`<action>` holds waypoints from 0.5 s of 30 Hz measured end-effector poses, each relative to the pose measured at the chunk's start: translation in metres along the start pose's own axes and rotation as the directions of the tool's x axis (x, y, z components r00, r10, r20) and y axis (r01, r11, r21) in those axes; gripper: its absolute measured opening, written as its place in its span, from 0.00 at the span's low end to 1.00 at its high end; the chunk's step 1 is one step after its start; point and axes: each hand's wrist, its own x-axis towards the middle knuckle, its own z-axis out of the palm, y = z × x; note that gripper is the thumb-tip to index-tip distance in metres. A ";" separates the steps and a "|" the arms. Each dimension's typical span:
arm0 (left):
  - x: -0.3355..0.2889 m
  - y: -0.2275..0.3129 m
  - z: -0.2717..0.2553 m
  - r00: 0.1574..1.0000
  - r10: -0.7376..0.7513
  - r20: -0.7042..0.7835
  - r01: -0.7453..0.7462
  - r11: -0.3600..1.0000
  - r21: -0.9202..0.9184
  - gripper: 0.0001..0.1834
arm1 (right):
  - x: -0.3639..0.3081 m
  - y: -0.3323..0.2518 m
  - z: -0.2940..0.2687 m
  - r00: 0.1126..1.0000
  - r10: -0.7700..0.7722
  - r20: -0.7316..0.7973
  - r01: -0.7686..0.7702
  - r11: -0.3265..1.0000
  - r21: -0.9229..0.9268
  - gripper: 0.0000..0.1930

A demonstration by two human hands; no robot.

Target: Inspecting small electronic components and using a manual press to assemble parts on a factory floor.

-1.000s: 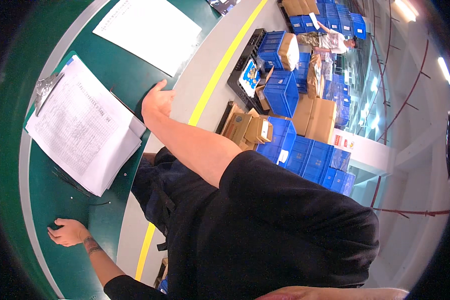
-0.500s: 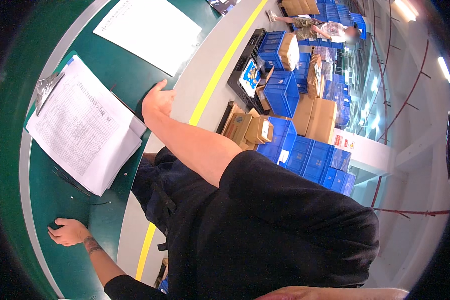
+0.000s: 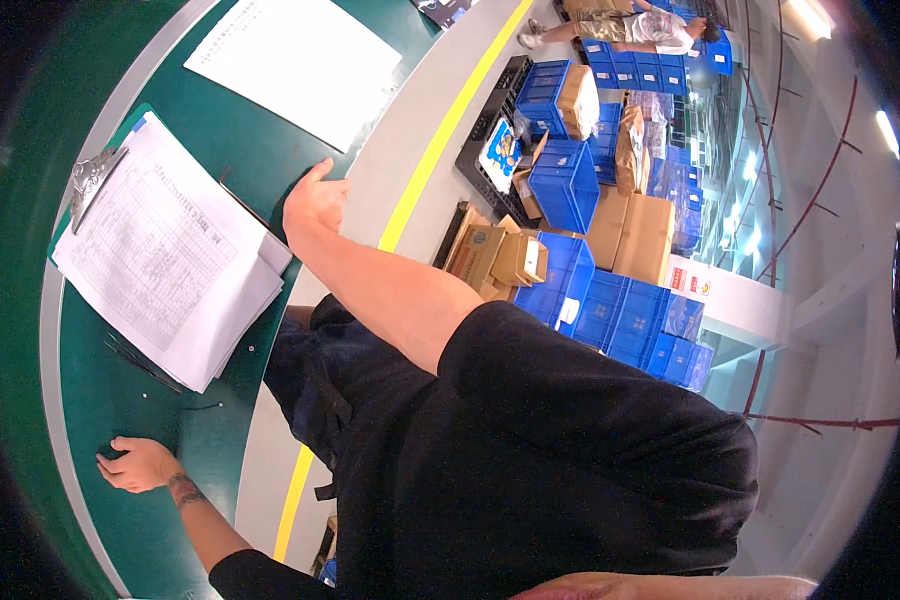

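Note:
My left hand (image 3: 138, 466) rests on the green tabletop (image 3: 215, 470) at the lower left. Its fingers are loosely bent, with the thumb apart from them and nothing visible between. Farther up, my right hand (image 3: 315, 205) lies at the table's edge, thumb stretched out and fingers partly bent, holding nothing that I can see. Between the two hands is a clipboard (image 3: 142, 112) with a metal clip (image 3: 94, 180) and a thick stack of printed sheets (image 3: 175, 255). The right hand is just beside the stack. Thin black strips (image 3: 140, 362) lie between the papers and my left hand.
A large white sheet (image 3: 295, 65) lies at the table's far end. Across a yellow floor line (image 3: 450, 125) stand blue crates (image 3: 567, 185), cardboard boxes (image 3: 642, 240) and a black pallet (image 3: 480, 150). Another person (image 3: 610, 28) is walking among the stacked crates.
The other person in the background has moved toward the top of the view. My hands and the papers stay where they were.

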 end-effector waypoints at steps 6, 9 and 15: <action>-0.001 0.000 0.002 1.000 -0.006 0.014 0.006 1.000 0.009 0.23 | 0.005 0.000 0.004 1.000 0.012 -0.016 -0.012 1.000 -0.001 0.31; 0.000 0.001 0.000 1.000 -0.004 0.013 0.004 1.000 0.002 0.24 | 0.006 0.001 0.004 1.000 0.007 -0.006 -0.007 1.000 0.004 0.31; 0.001 0.002 -0.002 1.000 -0.001 0.023 0.000 1.000 0.016 0.23 | 0.001 0.001 0.001 1.000 0.003 -0.009 -0.003 1.000 -0.006 0.31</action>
